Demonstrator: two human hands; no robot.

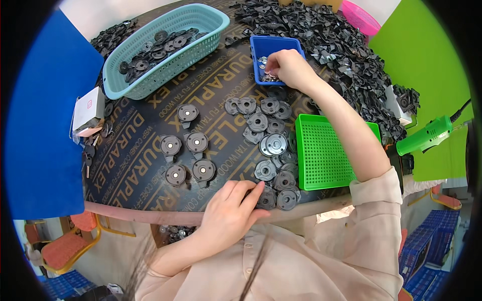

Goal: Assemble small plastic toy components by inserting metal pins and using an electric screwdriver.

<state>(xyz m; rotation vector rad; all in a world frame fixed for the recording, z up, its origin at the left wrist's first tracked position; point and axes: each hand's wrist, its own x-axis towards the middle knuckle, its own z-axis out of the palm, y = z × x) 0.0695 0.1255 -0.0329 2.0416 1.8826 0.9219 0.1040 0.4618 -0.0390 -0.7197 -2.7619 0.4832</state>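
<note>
My right hand (288,67) reaches into a small blue bin (277,41), its fingers pinched together among small round silver metal pieces (262,61). Whatever sits between the fingertips is too small to make out. My left hand (232,213) rests at the table's near edge, thumb apart from the fingers and nothing visible in it. Its fingertips lie beside a cluster of dark round disc parts (257,122), some stacked with shiny metal discs (275,144). To the left, several similar disc parts with a bright centre, such as this one (204,170), lie spaced apart.
A teal basket (165,70) at the far left holds more dark discs. A green perforated tray (326,160) lies under my right forearm. Black plastic parts (346,65) are heaped at the back right. A green power tool (426,135) and a white box (89,113) flank the table.
</note>
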